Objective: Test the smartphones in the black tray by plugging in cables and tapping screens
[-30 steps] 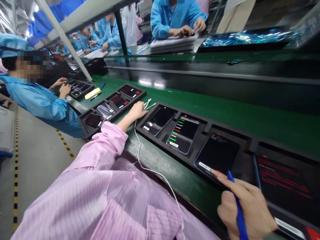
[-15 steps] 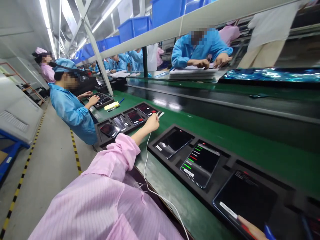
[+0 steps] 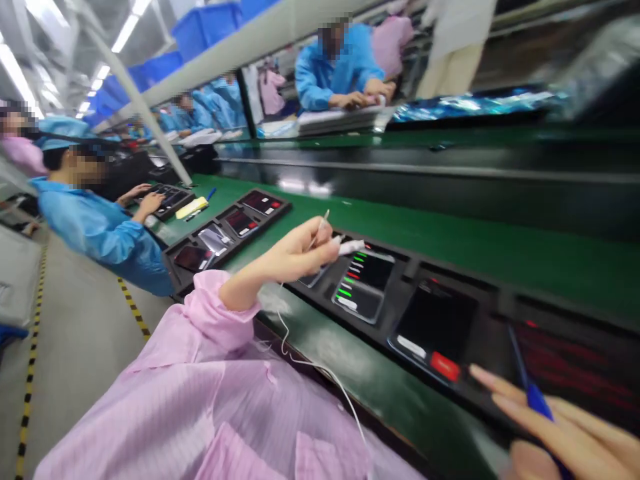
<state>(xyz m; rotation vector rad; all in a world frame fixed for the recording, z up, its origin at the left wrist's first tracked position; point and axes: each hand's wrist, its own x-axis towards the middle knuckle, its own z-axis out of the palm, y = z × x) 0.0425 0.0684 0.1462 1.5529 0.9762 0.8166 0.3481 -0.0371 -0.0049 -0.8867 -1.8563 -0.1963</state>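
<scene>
My left hand (image 3: 300, 253) is raised over the black foam tray (image 3: 400, 273), its fingers pinched on the plug end of a white cable (image 3: 350, 247) that trails down across my pink sleeve. Just under the plug lies a phone (image 3: 361, 285) showing green and red lines. A second phone (image 3: 434, 325) with a red button on its screen sits to the right. My right hand (image 3: 560, 433) rests at the tray's near edge by that phone, fingers stretched forward with a blue pen (image 3: 535, 397) held between them.
Another black tray of phones (image 3: 227, 227) lies further left on the green bench (image 3: 450, 233). A person in a blue coat (image 3: 95, 227) works at a third tray (image 3: 167, 199). A dark conveyor (image 3: 425, 180) runs behind, with more workers across it.
My left hand has lifted the cable plug from the tray's left end and carried it right, over the phone with green lines. My right hand has come back into view. The view has swung.
</scene>
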